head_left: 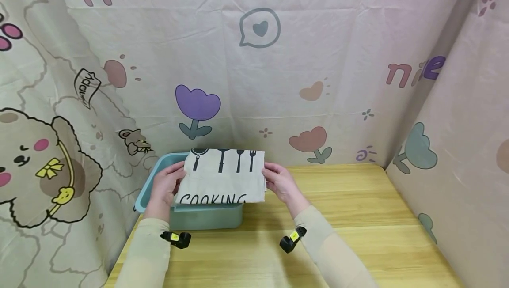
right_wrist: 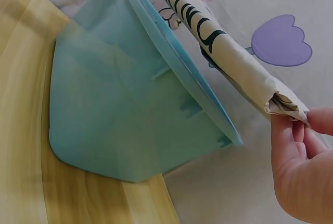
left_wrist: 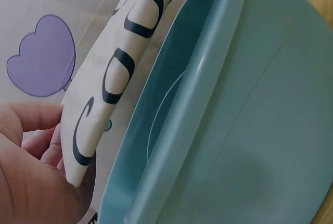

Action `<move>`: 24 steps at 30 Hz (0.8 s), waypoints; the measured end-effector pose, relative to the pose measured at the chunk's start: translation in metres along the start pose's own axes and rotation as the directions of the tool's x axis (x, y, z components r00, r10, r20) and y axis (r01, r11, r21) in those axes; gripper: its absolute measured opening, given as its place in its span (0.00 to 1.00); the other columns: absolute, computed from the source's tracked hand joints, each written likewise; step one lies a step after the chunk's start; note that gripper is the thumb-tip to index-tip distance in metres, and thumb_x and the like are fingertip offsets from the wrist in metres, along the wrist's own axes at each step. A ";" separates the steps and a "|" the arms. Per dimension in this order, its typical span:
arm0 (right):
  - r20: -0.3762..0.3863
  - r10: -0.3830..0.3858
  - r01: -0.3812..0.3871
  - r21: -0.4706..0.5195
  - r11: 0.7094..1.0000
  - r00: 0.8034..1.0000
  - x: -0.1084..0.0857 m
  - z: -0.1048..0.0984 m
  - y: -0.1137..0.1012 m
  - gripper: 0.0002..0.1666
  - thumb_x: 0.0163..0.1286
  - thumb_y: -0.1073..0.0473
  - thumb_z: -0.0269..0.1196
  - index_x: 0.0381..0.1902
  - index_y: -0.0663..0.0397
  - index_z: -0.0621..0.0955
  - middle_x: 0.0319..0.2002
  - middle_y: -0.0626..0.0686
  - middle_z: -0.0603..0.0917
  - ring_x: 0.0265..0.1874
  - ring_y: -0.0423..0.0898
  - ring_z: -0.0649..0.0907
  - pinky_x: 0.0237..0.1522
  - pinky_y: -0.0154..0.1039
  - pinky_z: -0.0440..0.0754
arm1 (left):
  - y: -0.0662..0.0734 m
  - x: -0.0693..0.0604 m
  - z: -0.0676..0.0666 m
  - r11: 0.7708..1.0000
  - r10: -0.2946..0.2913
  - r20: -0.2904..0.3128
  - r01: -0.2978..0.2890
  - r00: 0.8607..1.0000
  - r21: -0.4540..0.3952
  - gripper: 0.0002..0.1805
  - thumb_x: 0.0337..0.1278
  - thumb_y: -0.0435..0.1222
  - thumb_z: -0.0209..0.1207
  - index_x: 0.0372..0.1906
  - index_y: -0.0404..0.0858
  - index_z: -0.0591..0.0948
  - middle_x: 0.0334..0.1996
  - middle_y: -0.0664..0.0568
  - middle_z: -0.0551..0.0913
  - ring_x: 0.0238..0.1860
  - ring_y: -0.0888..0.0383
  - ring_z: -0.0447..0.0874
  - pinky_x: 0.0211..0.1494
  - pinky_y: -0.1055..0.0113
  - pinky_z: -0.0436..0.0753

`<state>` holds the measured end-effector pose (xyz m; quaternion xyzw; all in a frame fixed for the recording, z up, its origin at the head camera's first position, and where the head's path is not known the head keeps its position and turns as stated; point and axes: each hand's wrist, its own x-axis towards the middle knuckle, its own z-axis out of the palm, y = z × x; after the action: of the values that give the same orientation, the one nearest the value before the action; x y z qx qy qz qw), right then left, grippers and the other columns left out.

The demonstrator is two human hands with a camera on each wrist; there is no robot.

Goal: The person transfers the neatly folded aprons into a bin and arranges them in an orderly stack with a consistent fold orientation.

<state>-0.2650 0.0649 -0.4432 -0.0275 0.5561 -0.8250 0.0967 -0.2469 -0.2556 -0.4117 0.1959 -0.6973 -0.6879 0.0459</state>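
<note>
A folded white cloth [head_left: 222, 182], printed with dark kitchen utensils and the word COOKING, is held up above a blue-green plastic bin [head_left: 207, 219]. My left hand [head_left: 163, 188] pinches its left edge, thumb on top and fingers beneath. At the opposite edge, the right hand [head_left: 283, 182] grips it between thumb and fingers. The right wrist view shows the cloth's folded layers [right_wrist: 283, 104] at that end. A gap separates the cloth from the bin's rim [left_wrist: 203, 73] in the left wrist view. Most of the bin's inside is hidden by the cloth.
The bin stands on the left part of a wooden table [head_left: 342, 221]. A printed fabric curtain [head_left: 258, 80] hangs behind the table and along both sides. Each forearm wears a small black camera, one on the left wrist [head_left: 180, 239] and one on the right.
</note>
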 end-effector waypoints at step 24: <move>0.032 0.033 -0.029 -0.118 0.993 0.999 0.021 0.044 0.000 0.21 0.73 0.72 0.54 0.62 0.75 0.72 0.47 0.61 0.81 0.38 0.46 0.82 0.48 0.45 0.83 | 0.013 0.013 -0.033 0.998 0.007 -0.071 -0.002 0.997 0.068 0.26 0.68 0.31 0.58 0.69 0.38 0.72 0.56 0.48 0.76 0.34 0.67 0.78 0.36 0.73 0.80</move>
<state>-0.2787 0.0210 -0.4281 -0.0384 0.6022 -0.7887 0.1172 -0.2509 -0.2919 -0.3999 0.2201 -0.7188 -0.6562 0.0656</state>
